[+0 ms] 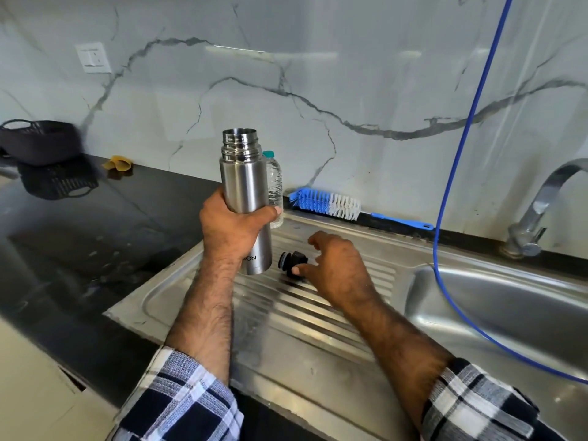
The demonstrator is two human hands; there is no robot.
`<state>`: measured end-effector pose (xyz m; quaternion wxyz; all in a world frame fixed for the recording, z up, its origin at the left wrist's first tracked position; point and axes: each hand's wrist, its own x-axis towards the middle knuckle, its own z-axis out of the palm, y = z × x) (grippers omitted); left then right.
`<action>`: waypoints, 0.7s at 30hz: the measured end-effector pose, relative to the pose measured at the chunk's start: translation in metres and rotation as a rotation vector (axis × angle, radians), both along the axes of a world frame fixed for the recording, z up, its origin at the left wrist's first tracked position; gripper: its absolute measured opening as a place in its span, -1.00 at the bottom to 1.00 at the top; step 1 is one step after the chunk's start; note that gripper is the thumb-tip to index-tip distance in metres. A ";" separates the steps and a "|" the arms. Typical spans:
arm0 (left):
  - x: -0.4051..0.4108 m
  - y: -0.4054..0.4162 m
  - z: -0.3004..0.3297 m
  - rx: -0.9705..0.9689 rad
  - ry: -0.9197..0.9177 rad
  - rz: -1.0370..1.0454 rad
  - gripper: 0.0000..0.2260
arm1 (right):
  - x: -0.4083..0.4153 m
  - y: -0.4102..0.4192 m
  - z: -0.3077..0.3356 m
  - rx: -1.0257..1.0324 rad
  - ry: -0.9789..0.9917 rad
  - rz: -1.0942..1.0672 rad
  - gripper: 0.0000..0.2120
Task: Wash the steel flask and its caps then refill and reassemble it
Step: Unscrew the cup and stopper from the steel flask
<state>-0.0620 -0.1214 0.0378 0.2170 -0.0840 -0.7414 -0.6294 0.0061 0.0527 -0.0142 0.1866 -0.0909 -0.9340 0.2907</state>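
We see a person at a kitchen sink, sleeves of a checked shirt pushed back. The left hand (234, 229) grips a steel flask (246, 198) around its middle, fingers and thumb wrapped tight, and holds it upright above the ribbed draining board (305, 316). The flask's threaded mouth is uncovered, with no cap on it.

The right hand (335, 267) is low over the draining board, its fingers loosely spread, the thumb tip touching a small black stopper cap (291, 262) that lies on its side on the ribs just right of the flask's base. We cannot tell whether the hand truly holds the cap; the fingers are not closed around it.

Behind the flask stands a clear plastic water bottle (275, 186) with a green cap, at the back corner of the draining board. A blue-and-white bottle brush (331, 205) lies along the back ledge against the marble wall. A thin blue hose (458, 160) hangs down from above and curves across the sink basin (496, 313) on the right, where a steel tap (541, 205) rises from the ledge.

On the black counter (95, 233) to the left we see a dark basket (39, 141) near the wall and a yellow cloth (118, 163) beside it.
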 end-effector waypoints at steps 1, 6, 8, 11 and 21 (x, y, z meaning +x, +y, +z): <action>0.002 0.000 0.002 0.004 0.000 -0.011 -0.51 | 0.006 0.007 0.007 -0.024 0.025 -0.024 -0.39; 0.026 0.014 0.010 0.080 -0.037 -0.115 -0.53 | 0.051 0.056 0.042 -0.190 0.198 -0.117 -0.71; 0.043 0.028 0.009 0.059 -0.058 -0.189 -0.52 | 0.069 0.075 0.050 -0.331 0.289 -0.060 -0.77; 0.075 0.064 0.006 0.005 -0.056 -0.310 -0.53 | 0.110 0.097 0.081 -0.420 0.392 0.051 -0.78; 0.178 0.208 -0.017 -0.078 -0.025 -0.733 -0.52 | 0.201 0.155 0.103 -0.624 0.322 0.219 -0.50</action>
